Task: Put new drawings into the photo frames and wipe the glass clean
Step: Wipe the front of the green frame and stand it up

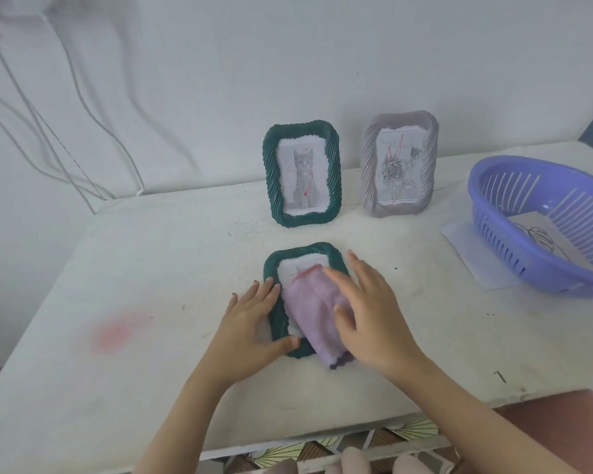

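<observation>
Frame [302,252] under cloth [308,313], hands [250,323] [370,313] touching both

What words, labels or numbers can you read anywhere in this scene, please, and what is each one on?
On the rose drawing in the grey photo frame: a faint line of writing along the top, too blurred to read.
On the cat drawing in the standing green photo frame: no text visible.
On the line drawing in the purple basket: no text visible.
Nothing else carries legible text.

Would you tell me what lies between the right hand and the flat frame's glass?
A lilac cloth, pressed by the right hand onto the flat frame; head view.
</observation>
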The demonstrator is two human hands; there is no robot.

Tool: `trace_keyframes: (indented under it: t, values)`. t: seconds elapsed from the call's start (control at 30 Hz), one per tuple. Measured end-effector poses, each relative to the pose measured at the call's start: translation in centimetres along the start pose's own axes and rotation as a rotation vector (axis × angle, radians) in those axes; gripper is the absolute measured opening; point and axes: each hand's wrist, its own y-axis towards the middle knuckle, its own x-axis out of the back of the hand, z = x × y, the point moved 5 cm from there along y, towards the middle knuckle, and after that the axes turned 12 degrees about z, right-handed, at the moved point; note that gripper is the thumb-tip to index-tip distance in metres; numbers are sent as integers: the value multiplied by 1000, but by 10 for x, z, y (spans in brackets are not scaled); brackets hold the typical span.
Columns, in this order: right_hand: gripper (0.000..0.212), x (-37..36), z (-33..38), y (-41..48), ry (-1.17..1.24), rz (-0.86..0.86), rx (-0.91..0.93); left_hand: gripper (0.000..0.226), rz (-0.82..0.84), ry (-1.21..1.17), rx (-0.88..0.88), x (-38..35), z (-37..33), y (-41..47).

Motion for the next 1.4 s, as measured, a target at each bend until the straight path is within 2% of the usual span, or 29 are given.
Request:
trace_keyframes:
  t: [0.13, 0.2, 0.43, 0.57, 0.7, 0.93, 1.13, 1.27, 1.4]
  values:
    - [74, -22, 10, -3, -132, 285, 94, 104, 6, 108, -31, -8, 8, 1]
    - [79, -28, 6, 1, -160, 330, 74, 102, -5, 104, -46, -8, 9, 1]
    - [57, -27, -6, 51, -261, 277, 13, 104, 72, 113, -64, -7, 9, 3]
    - [75, -29, -1, 67, -201, 255, 125, 105, 76, 113, -55, -7, 10, 3]
    - [68, -28, 3, 43, -86, 304, 239, 101, 85, 115, -54, -7, 10, 4]
    - [58, -16, -1, -14, -15, 430, 277, 104, 54, 109, -64, -7, 13, 6]
    - [41, -3, -3, 20, -113, 360, 181, 102, 54, 100, -98, -4, 6, 5]
    - [45, -6, -7, 57, -226, 287, 92, 105, 39, 95, -102, -5, 5, 4]
    - [50, -17, -1, 60, -262, 303, 104, 107, 25, 98, -91, -6, 7, 4]
